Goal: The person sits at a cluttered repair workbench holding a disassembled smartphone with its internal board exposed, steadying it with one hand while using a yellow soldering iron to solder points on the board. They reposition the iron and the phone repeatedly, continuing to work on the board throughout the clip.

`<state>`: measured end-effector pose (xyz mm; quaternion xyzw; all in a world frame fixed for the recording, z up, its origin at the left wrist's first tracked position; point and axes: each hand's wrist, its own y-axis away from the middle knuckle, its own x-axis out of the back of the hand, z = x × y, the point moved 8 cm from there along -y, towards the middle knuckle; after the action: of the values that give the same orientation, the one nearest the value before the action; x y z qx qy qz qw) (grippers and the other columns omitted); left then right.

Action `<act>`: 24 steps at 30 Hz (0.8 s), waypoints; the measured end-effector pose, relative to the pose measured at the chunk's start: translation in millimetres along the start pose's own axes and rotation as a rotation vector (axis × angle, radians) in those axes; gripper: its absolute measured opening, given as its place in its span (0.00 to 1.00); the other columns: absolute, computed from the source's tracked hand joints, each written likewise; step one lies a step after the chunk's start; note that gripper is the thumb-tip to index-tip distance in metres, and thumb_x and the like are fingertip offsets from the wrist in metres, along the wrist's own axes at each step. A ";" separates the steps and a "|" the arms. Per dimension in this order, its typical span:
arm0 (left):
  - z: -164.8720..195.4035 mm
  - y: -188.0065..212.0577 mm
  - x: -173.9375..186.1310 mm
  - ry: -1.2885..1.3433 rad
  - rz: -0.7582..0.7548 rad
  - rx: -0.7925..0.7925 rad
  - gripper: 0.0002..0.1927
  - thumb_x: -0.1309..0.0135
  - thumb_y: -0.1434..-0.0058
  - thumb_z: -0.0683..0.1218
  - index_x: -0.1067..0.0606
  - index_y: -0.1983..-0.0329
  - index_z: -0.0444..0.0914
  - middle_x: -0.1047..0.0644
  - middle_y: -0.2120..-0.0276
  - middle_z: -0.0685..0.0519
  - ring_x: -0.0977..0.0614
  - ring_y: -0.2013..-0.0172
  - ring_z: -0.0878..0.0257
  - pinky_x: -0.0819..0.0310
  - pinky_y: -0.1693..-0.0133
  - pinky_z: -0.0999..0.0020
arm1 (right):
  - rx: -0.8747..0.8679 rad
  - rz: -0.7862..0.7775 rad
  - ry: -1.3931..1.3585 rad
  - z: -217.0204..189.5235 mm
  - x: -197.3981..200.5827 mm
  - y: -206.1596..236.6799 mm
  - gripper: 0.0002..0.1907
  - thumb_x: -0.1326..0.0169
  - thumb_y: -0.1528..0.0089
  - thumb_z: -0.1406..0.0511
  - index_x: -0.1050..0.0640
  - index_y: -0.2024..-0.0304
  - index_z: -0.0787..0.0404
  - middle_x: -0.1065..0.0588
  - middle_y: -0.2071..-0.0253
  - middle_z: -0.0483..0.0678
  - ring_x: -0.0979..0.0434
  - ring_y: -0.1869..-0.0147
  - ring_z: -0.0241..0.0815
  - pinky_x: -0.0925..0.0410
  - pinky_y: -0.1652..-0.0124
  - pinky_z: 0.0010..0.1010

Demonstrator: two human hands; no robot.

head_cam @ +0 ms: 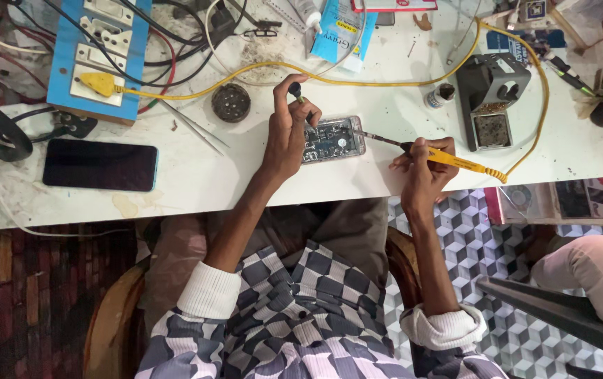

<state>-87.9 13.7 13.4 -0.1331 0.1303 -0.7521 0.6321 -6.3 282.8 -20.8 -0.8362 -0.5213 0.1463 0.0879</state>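
— Where was the opened smartphone with its back cover off and circuit board showing point(333, 139)?

— Near the middle of the frame, flat on the scuffed white worktop point(196, 175), close to its front edge. The left hand point(289, 133) sat on the phone's left end, with thumb and forefinger pinched shut round a small dark-tipped tool point(296, 91) held upright above it.

— And the other hand?

— The right hand point(424, 168), right of centre, was curled closed round the yellow-handled soldering iron point(449, 158) like a pen, its thin metal tip reaching left to the phone's right end. Whether the tip touched the board, I couldn't tell. The yellow cable point(385, 81) looped up across the top of the bench to a plug in the blue switchboard point(98, 52) at upper left.

— How would that phone handle?

— Light and stiff, I'd judge, but fragile with the board exposed, and likely to slide on the smooth top. Best held by its outer frame edges, never the components.

— Anything else about?

— A black smartphone with a dark screen point(99, 164) lay at the left, metal tweezers point(192, 126) and a round dark tin point(231, 102) above and left of the work, and a black iron stand point(491, 98) at upper right.
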 end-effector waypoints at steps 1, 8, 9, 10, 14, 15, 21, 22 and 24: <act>-0.4 -0.1 0.0 0.002 0.000 0.003 0.32 0.66 0.22 0.66 0.45 0.28 0.40 0.30 0.73 0.55 0.29 0.67 0.67 0.32 0.55 0.68 | -0.011 0.000 -0.031 1.0 0.1 -0.3 0.12 0.47 0.26 0.67 0.35 0.60 0.64 0.29 0.73 0.48 0.25 0.75 0.38 0.31 0.72 0.26; -1.8 -0.6 -0.5 0.012 0.010 0.008 0.31 0.65 0.21 0.65 0.45 0.28 0.40 0.30 0.72 0.55 0.29 0.67 0.67 0.32 0.55 0.68 | -0.030 -0.073 -0.003 0.3 -5.8 -1.0 0.12 0.47 0.26 0.65 0.33 0.59 0.65 0.28 0.73 0.48 0.22 0.73 0.39 0.31 0.71 0.26; -1.9 -0.7 -0.5 0.020 0.011 0.008 0.30 0.65 0.21 0.65 0.44 0.29 0.40 0.30 0.72 0.55 0.29 0.67 0.67 0.32 0.55 0.68 | -0.019 -0.076 0.007 -1.0 -6.6 -1.2 0.11 0.48 0.25 0.65 0.33 0.58 0.65 0.28 0.73 0.48 0.22 0.72 0.39 0.31 0.70 0.26; -2.0 -0.5 -0.3 0.029 0.014 0.011 0.30 0.64 0.21 0.64 0.44 0.29 0.40 0.30 0.72 0.55 0.29 0.67 0.67 0.31 0.55 0.68 | -0.011 -0.063 0.007 -2.1 -5.7 -1.0 0.11 0.48 0.25 0.65 0.33 0.58 0.65 0.28 0.74 0.49 0.22 0.73 0.39 0.32 0.71 0.26; -1.6 -0.3 0.0 0.010 0.007 0.007 0.29 0.65 0.20 0.63 0.45 0.28 0.40 0.29 0.72 0.55 0.29 0.67 0.67 0.32 0.55 0.69 | -0.017 -0.047 0.009 -1.8 -5.1 -1.4 0.12 0.48 0.25 0.64 0.34 0.58 0.65 0.27 0.74 0.49 0.22 0.73 0.39 0.32 0.71 0.26; -1.5 -0.2 0.5 0.013 0.011 0.005 0.29 0.65 0.20 0.63 0.45 0.28 0.40 0.29 0.72 0.55 0.29 0.67 0.67 0.32 0.55 0.69 | -0.026 -0.052 0.014 -0.9 -5.2 -1.7 0.12 0.48 0.25 0.65 0.34 0.58 0.65 0.28 0.74 0.49 0.22 0.73 0.39 0.32 0.71 0.26; -1.8 0.3 -0.2 0.010 0.011 0.006 0.29 0.65 0.20 0.64 0.44 0.28 0.40 0.29 0.72 0.55 0.29 0.67 0.67 0.32 0.55 0.68 | -0.043 -0.044 -0.037 2.9 -4.8 -1.6 0.11 0.47 0.26 0.65 0.34 0.57 0.65 0.29 0.73 0.48 0.23 0.73 0.39 0.32 0.71 0.26; -1.5 0.5 0.0 0.013 0.012 0.004 0.29 0.65 0.20 0.64 0.44 0.28 0.40 0.29 0.72 0.55 0.29 0.67 0.67 0.32 0.55 0.68 | -0.034 -0.036 -0.023 2.2 -4.3 -1.1 0.11 0.47 0.26 0.65 0.34 0.57 0.65 0.29 0.74 0.48 0.23 0.73 0.39 0.32 0.71 0.26; -1.8 0.8 0.5 0.011 0.016 0.006 0.29 0.65 0.21 0.64 0.44 0.28 0.40 0.29 0.72 0.55 0.28 0.67 0.67 0.31 0.55 0.68 | -0.018 -0.021 0.001 0.9 -3.8 -0.3 0.11 0.47 0.25 0.65 0.34 0.57 0.65 0.29 0.75 0.49 0.24 0.74 0.39 0.34 0.71 0.25</act>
<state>-87.9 13.1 11.4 -0.1260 0.1326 -0.7482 0.6377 -8.4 279.6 -21.0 -0.8315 -0.5312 0.1404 0.0821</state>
